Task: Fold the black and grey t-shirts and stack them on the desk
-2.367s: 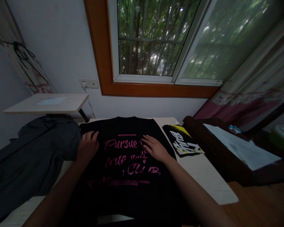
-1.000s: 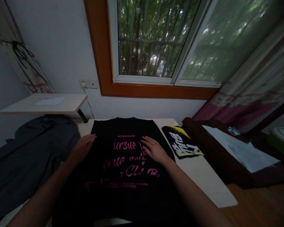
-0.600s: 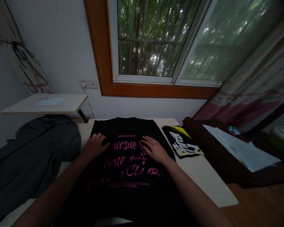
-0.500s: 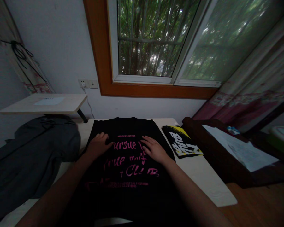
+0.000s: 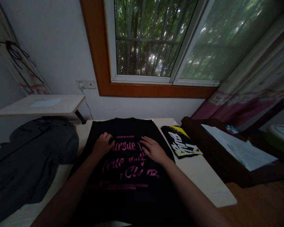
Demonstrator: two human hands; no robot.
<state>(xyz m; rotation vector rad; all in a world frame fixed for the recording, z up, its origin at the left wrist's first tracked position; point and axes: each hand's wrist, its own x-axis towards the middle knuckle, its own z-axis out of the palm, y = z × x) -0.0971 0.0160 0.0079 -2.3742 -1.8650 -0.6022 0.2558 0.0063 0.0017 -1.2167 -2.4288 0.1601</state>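
Note:
A black T-shirt (image 5: 130,176) with pink lettering lies flat on a pale table (image 5: 203,176), its left side folded in. My left hand (image 5: 103,145) rests palm down on the shirt's upper left part, fingers slightly curled and holding nothing. My right hand (image 5: 152,149) lies flat on the print at the upper right, fingers spread. Both forearms reach in from the bottom edge.
A folded black garment with yellow and white print (image 5: 182,142) lies to the right of the shirt. Grey clothing (image 5: 30,154) is heaped at the left under a small raised tabletop (image 5: 41,104). A dark wooden piece with papers (image 5: 236,148) stands on the right.
My left hand folded the shirt's left side inward, then slid right along it toward the lettering. The right hand has stayed pressed on the print.

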